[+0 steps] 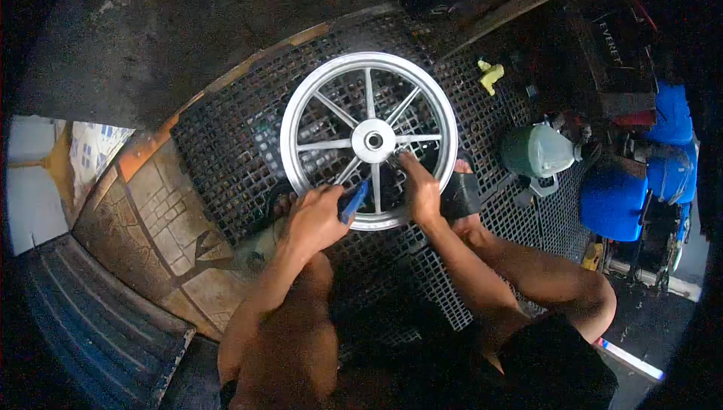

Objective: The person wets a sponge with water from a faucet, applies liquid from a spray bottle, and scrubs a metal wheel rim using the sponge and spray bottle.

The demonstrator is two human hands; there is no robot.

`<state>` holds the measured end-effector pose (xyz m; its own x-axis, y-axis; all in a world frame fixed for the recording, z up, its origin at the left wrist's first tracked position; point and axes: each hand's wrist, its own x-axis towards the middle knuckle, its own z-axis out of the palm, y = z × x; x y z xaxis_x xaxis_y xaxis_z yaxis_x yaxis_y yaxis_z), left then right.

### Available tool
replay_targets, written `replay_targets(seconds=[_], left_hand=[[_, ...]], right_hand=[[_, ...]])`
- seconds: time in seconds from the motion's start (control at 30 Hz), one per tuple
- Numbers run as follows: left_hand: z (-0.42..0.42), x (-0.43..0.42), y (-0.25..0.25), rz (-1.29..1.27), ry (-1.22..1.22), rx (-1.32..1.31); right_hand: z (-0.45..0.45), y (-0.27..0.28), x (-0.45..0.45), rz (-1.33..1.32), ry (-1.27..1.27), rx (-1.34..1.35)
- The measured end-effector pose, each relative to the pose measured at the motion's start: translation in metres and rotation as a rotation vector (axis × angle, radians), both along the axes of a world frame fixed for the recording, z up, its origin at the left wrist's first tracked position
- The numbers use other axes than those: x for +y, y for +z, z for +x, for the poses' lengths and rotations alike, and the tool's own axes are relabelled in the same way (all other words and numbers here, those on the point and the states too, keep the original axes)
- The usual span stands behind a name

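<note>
A silver spoked wheel rim (289,120) with a round hub (373,140) at its centre lies in front of me. My left hand (320,218) is at its lower left edge, with the fingers closed on a blue flat piece (355,201); I cannot tell whether that is cloth or an abrasive sheet. My right hand (422,190) is on the lower right part of the wheel, fingers pointing to the hub. It covers the lower right spoke and appears wrapped round it; the fingertips are partly hidden.
Black grid matting (241,150) covers the floor beneath the wheel. To the right are a yellow-green piece (491,76), a translucent jug (546,150) and several blue containers (614,198). A ribbed dark panel (98,320) is at lower left, beside patterned tiles (162,222). My feet flank the wheel.
</note>
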<state>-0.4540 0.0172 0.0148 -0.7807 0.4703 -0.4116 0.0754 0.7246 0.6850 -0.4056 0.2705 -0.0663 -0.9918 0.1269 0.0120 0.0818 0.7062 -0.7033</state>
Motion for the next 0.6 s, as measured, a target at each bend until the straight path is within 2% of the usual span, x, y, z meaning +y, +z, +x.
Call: replay_targets(seconds=[0.03,0.07,0.1,0.17,0.27,0.37,0.5,0.57,0.6], left_hand=[[-0.003,0.000,0.002,-0.022,-0.009,-0.053],[-0.001,0.000,0.001,-0.024,0.004,-0.052],[0.000,0.001,-0.001,-0.019,-0.003,-0.030],[0.003,0.001,-0.005,-0.008,-0.013,0.013],[0.003,0.001,-0.006,-0.012,-0.043,-0.014],[0.004,-0.001,0.000,-0.007,-0.041,-0.034],[0.005,-0.011,-0.003,-0.032,0.015,-0.016],[0.005,-0.015,-0.002,0.000,0.013,0.021],[0.005,-0.015,-0.004,0.026,0.001,0.015]], right_hand=[[-0.005,0.000,-0.014,-0.113,-0.027,0.051],[-0.005,-0.005,-0.023,0.008,0.076,0.110],[-0.003,0.000,-0.035,0.174,0.140,0.026],[0.004,-0.015,-0.040,0.243,0.210,0.098],[0.027,-0.019,-0.034,0.257,0.344,-0.034],[0.032,-0.013,-0.013,0.341,0.561,0.010],[0.032,0.019,0.008,0.374,0.908,-0.279],[0.027,0.002,0.012,0.445,0.926,-0.208],[0.015,0.010,0.003,0.455,0.892,-0.045]])
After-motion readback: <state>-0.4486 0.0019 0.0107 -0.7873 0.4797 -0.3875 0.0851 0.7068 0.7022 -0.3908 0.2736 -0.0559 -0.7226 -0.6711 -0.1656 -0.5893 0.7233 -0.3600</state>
